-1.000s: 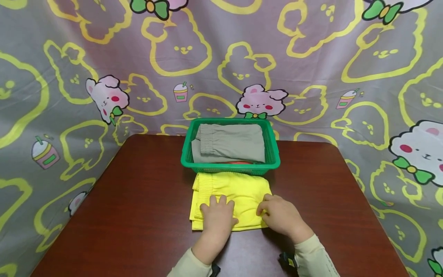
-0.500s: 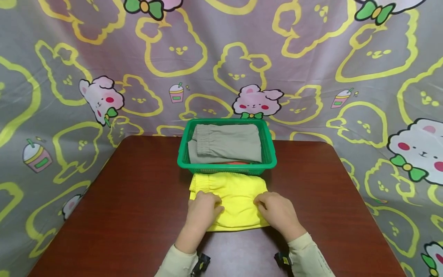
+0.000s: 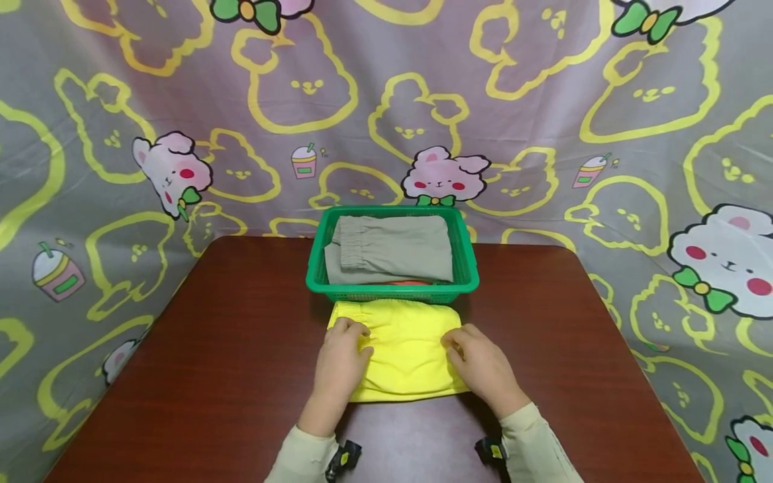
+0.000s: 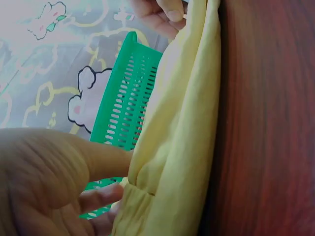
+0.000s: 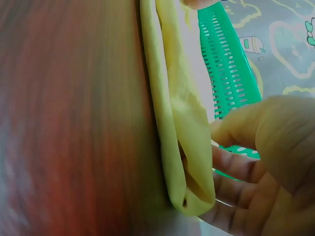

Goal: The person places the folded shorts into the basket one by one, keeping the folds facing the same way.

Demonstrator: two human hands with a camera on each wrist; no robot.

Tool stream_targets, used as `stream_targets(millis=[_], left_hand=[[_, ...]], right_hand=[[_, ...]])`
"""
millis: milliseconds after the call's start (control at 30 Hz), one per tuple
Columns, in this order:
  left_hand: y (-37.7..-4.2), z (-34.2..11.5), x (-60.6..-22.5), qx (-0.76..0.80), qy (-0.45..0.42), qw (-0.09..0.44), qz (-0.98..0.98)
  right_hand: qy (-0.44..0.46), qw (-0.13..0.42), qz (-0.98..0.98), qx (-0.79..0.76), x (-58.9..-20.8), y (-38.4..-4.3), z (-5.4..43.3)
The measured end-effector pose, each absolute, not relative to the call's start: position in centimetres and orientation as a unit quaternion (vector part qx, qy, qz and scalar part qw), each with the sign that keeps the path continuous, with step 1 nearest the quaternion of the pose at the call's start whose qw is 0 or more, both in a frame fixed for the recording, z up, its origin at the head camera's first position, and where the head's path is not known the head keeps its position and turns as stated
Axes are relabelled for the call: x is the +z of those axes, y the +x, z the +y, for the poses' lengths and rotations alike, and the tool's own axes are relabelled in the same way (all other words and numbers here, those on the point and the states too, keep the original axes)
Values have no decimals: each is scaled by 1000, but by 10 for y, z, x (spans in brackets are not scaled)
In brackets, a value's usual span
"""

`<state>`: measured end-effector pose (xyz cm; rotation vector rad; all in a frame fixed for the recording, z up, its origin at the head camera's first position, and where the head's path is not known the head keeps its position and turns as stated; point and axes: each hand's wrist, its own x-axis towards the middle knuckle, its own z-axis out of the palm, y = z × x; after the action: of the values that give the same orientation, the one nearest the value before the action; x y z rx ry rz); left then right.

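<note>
Folded yellow pants [image 3: 410, 349] with a gathered elastic waistband lie on the table, just in front of the green basket [image 3: 392, 292]. My left hand [image 3: 341, 359] rests on their left part near the waistband, fingers loosely bent. In the left wrist view, its thumb [image 4: 110, 162] touches the upper cloth and the fingertips meet it beside the waistband. On the right end, my right hand [image 3: 483, 362] touches the top of the cloth with thumb and fingers apart. The folded layers [image 5: 184, 123] show edge-on in the right wrist view.
Inside the basket lie folded grey pants [image 3: 398, 245], with a bit of red cloth [image 3: 410, 282] under them. The brown table [image 3: 241, 349] reaches back to a hanging curtain [image 3: 338, 87] printed with cartoon rabbits. Each wrist wears a black strap.
My left hand has moved left, from the middle of the yellow pants to their left side, and its spread fingers have drawn in. The right hand stays at the right end. The view has shifted slightly.
</note>
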<state>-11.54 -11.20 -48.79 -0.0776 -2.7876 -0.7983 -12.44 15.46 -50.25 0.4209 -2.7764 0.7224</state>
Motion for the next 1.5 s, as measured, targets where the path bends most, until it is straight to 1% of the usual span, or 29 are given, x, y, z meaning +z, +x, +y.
stream_targets(millis=[167,267,400,533,767,1133,1233,1367,1500], left_hand=[[-119,-119,-490,-307,4,141,-941],[-121,-122,-490,-315,32,155,-936],[-121,-126,-491,-309,84,176,-931],[-120,-129,-493,-308,109,168,-930],[-122,-132,-495,-320,107,128,-932],[-119,-127,-494,-294,117,100,-943],[-119,-126,-494,-297,114,102,-942],[-120,-129,-494,-310,103,124,-937],[-122,-137,-491,-337,97,126,-928]], right_hand=[[117,161,-940,277,-503,-128,156],[89,166,-937,295,-503,-129,158],[51,152,-937,311,-505,-131,161],[17,133,-937,322,-505,-131,164],[-25,91,-935,342,-504,-133,169],[-50,32,-930,364,-501,-132,167],[-52,27,-928,369,-500,-132,166],[-51,24,-929,366,-499,-132,164],[-52,19,-930,363,-498,-132,163]])
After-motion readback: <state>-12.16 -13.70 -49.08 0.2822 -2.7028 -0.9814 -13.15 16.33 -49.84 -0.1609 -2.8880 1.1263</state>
